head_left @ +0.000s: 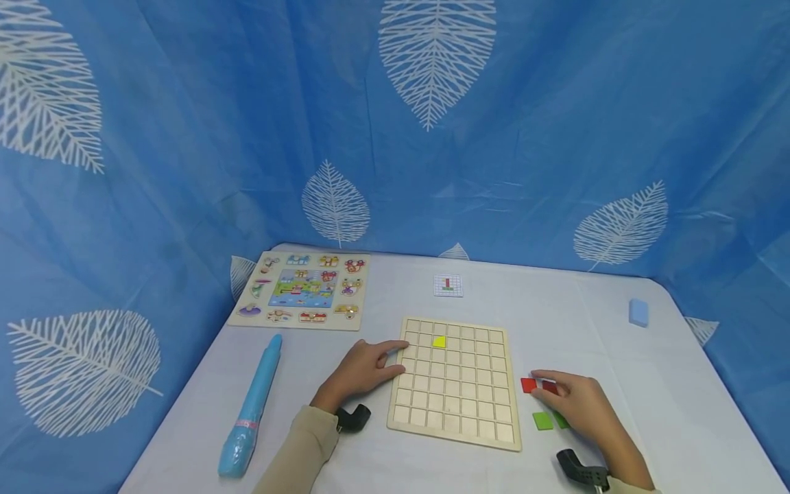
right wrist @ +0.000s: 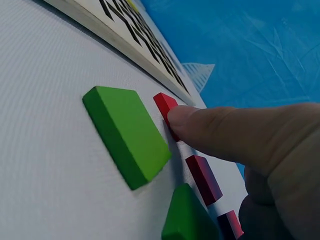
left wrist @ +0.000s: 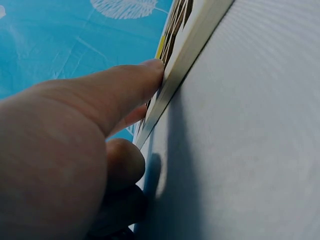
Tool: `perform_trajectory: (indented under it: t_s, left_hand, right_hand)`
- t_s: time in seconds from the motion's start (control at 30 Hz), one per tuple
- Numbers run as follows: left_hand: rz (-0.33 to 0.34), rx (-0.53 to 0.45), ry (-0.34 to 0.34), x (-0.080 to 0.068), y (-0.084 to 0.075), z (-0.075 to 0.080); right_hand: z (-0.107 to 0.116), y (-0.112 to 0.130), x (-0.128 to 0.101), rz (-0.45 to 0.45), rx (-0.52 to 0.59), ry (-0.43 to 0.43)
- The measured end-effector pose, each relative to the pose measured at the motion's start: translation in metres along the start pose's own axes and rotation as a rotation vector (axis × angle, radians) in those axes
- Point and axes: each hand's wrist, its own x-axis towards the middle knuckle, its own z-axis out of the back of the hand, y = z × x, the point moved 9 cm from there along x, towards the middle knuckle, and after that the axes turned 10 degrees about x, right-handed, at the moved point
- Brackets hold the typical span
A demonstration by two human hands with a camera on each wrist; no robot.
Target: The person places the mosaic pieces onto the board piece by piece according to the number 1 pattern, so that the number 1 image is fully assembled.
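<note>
Head: grid board lies flat on bench, long axis running away from the person; one yellow tile in it. Left hand, fingers straight, presses the board's left edge. Right hand, fingers extended, touches red tiles; two green tiles beside.
Left wrist: thumb against board edge.
Right wrist: thumb on a red tile; three reds, two greens visible.

Light is bright, even and diffuse, seemingly from overhead. The head view is sharp at centre and bows outward at the edges. Shadows are soft: a faint one lies on the counter beside the left hand. Both wrist views blur up close, the right hand's fingers especially. No glare shows.
</note>
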Motion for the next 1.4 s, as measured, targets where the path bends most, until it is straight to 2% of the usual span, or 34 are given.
perform_trajectory:
  t_s: [0.4, 0.83, 1.1, 1.4]
  left_hand:
    - [0.005, 0.006, -0.009, 0.001, 0.003, 0.001]
    - [0.008, 0.001, -0.013, 0.001, 0.001, 0.004]
    - [0.005, -0.003, -0.003, -0.001, 0.000, 0.001]
    - [0.011, 0.016, -0.004, -0.001, -0.002, 0.000]
  right_hand:
    - [-0.004, 0.000, 0.001, -0.063, -0.013, 0.066]
    - [-0.001, 0.005, 0.000, -0.028, -0.034, 0.032]
    - [0.003, 0.010, -0.002, 0.014, -0.032, -0.003]
    - [0.015, 0.020, 0.003, 0.009, -0.059, -0.023]
